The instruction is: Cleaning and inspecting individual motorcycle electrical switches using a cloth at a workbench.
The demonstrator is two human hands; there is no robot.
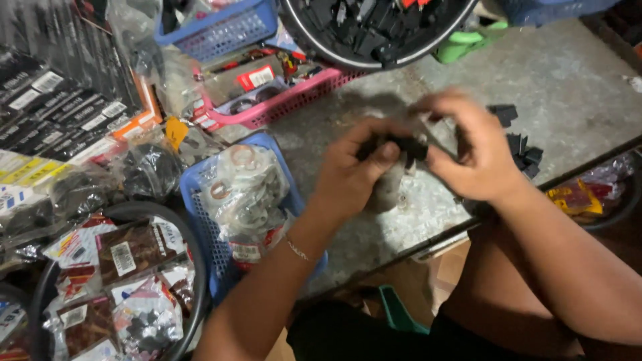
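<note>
Cluttered grey bench [568, 87]: left hand [351, 174] and right hand [475, 154] pinch one small black part [404, 146] together; a firm, steady grip above the bench seems wisest.

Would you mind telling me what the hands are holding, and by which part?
Both the left hand and right hand pinch a small black plastic part between them, one at each end; blur hides the exact grip.

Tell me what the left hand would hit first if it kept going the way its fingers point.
The left hand points up-right at the small black part pinched between both hands; just beyond is the right hand. Motion blur makes depth uncertain.
</note>
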